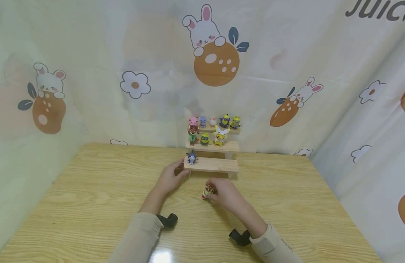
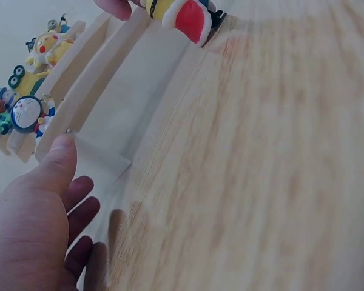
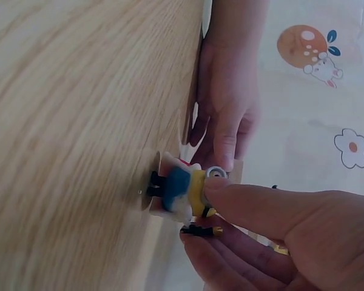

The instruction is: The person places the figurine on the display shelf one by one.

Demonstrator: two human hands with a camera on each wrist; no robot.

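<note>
My right hand [image 1: 226, 193] pinches a small minion figurine [image 3: 179, 189] between thumb and fingers, just above or on the table in front of a wooden stepped shelf [image 1: 210, 165]. The figurine has yellow skin, blue overalls and a red-and-white back piece; its feet are close to the tabletop. At the shelf's left end is my left hand [image 1: 169, 178], its thumb against the lowest step and the other fingers loosely extended below. A blue-and-white cat figurine [image 2: 26, 114] stands on that step, near the left thumb.
On the middle step stand a fox figurine [image 1: 193, 136], a green-and-yellow figurine [image 1: 205, 138] and a yellow one in a white hood [image 1: 220, 136]. Several more, including a pink one [image 1: 193, 121], line the top step. Behind hangs a printed curtain [image 1: 163, 109].
</note>
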